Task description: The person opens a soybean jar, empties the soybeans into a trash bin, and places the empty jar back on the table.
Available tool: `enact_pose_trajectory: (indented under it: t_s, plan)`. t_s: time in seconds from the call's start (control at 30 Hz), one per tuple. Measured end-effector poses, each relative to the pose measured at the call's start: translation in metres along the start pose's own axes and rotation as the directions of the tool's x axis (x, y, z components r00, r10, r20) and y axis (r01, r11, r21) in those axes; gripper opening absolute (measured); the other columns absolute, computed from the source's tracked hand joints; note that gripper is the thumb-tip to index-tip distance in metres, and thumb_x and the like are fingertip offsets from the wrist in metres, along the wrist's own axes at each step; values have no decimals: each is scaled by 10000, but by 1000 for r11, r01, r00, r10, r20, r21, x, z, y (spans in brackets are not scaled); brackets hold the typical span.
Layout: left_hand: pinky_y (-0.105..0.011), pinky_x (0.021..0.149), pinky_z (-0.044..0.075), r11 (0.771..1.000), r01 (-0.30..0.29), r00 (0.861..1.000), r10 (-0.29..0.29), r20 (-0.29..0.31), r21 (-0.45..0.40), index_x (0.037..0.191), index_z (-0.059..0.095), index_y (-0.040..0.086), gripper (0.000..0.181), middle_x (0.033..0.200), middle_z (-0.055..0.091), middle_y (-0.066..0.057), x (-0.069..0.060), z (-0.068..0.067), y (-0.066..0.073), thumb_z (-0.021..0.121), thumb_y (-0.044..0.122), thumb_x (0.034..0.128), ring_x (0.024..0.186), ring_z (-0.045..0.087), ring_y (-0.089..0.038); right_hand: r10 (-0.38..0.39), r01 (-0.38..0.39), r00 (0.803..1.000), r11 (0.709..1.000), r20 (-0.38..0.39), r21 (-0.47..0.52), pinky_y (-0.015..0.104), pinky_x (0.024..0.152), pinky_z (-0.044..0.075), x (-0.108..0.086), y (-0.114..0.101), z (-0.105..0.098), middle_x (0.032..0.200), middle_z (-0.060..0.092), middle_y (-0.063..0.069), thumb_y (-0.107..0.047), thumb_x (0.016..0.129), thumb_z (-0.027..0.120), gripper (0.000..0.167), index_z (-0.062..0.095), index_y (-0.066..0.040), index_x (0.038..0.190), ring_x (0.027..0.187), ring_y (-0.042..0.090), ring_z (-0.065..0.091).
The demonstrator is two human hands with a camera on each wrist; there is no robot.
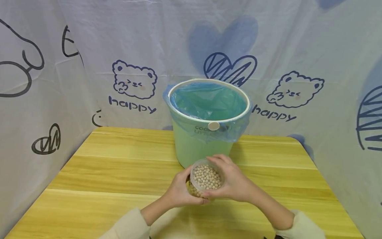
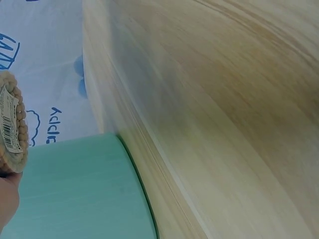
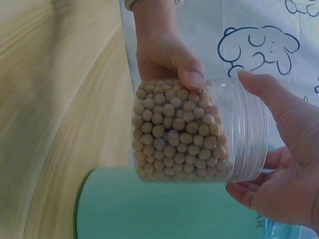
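Both hands hold a clear plastic jar (image 3: pixel 177 132) of small round beige balls above the table, in front of a pale green bin (image 1: pixel 203 146). My left hand (image 1: pixel 182 191) grips the jar's lower part, its thumb lying along the side in the right wrist view. Around the rim end curl the fingers and thumb of my right hand (image 1: pixel 234 181). The balls show through the jar's round top; whether a clear lid covers it I cannot tell. In the left wrist view a barcode label (image 2: pixel 9 119) is seen on the jar's base.
A blue plastic bag (image 1: pixel 209 99) lines the bin and folds over its white rim (image 1: pixel 248 103). The bin stands toward the back of a wood-grain table (image 1: pixel 119 166). White cloth (image 1: pixel 173 43) with bear and heart drawings hangs behind and at both sides.
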State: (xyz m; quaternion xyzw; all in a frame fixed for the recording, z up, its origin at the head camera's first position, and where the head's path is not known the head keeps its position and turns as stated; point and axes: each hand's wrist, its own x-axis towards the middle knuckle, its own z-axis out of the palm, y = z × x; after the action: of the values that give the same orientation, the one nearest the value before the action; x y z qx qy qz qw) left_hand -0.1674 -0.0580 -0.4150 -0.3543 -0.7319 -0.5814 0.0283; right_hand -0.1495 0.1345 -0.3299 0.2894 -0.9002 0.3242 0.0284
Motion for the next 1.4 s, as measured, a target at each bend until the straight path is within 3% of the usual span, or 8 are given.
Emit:
enact_pose_trajectory:
  t_s: [0.23, 0.5, 0.7, 1.07, 1.4]
  plan:
    - [-301, 945, 508, 1000, -10, 1000, 10, 12, -14, 1390, 366, 77, 888, 1278, 528, -136, 0, 0, 3, 819, 144, 629, 1112, 561, -207, -43, 36, 996, 996, 77, 87, 525, 970, 456, 0, 2, -9, 1327, 440, 181, -280, 605, 846, 895, 433, 23, 1338, 1192, 344, 458]
    - [-309, 977, 490, 999, -16, 999, 17, 30, -52, 1387, 354, 48, 892, 1298, 505, -155, 0, 1, 6, 815, 119, 627, 1143, 539, -221, -127, 117, 982, 990, 140, 76, 567, 1002, 410, 3, 5, -18, 1346, 449, 207, -279, 636, 831, 854, 440, 18, 1334, 1232, 377, 438]
    - [-305, 978, 489, 996, 4, 999, -1, 35, -85, 1386, 358, 47, 889, 1296, 504, -153, -1, 2, 8, 811, 114, 624, 1149, 532, -205, -153, 136, 968, 986, 197, 94, 568, 1029, 379, 3, 5, -24, 1376, 443, 185, -258, 625, 823, 874, 419, 12, 1351, 1274, 369, 406]
    - [-306, 996, 476, 993, 4, 998, 3, 57, -117, 1392, 347, 50, 899, 1303, 494, -160, 0, 2, 9, 809, 89, 622, 1160, 528, -203, -223, 194, 933, 972, 283, 130, 575, 1044, 359, 8, 9, -31, 1405, 428, 155, -184, 645, 778, 845, 392, -20, 1379, 1293, 356, 394]
    - [-299, 996, 476, 992, 29, 996, -18, 89, -124, 1380, 353, 32, 882, 1306, 491, -162, 0, 0, 10, 808, 71, 626, 1173, 524, -216, -311, 267, 886, 949, 344, 169, 553, 1065, 347, 14, 13, -36, 1438, 401, 127, -210, 691, 767, 844, 353, -48, 1409, 1319, 334, 370]
